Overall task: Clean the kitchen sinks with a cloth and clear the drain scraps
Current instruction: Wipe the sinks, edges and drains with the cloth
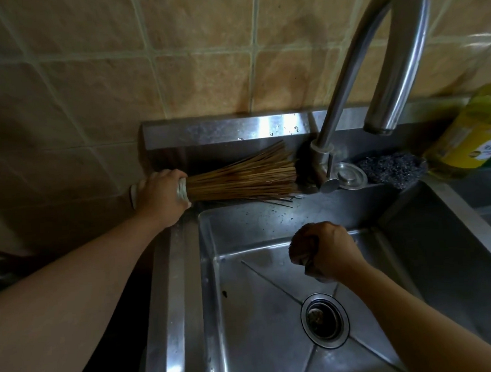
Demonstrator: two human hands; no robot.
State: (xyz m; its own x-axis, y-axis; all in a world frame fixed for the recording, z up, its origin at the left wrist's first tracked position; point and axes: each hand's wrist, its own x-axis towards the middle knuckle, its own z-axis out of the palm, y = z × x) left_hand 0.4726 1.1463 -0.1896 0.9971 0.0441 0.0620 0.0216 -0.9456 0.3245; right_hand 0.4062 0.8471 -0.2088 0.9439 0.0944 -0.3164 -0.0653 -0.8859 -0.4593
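Brush and cloth held at the steel sink

A bamboo brush (238, 177) lying on the far ledge is gripped at its handle by the left hand (160, 196), its bristles reaching right to the tap (374, 63) base. Right of the tap a round cap (350, 175), a scourer (392, 168) and a yellow bottle (471, 134) are set. A dark cloth (302, 247) is clenched in the right hand (334, 249) above the sink (260, 314), whose drain (324, 320) is seen holding scraps (317, 318).

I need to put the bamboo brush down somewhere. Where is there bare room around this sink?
Bare: the basin floor between the left wall and the drain. Crowded: the back ledge, where the brush in the left hand lies beside the faucet base, steel wool and yellow bottle.
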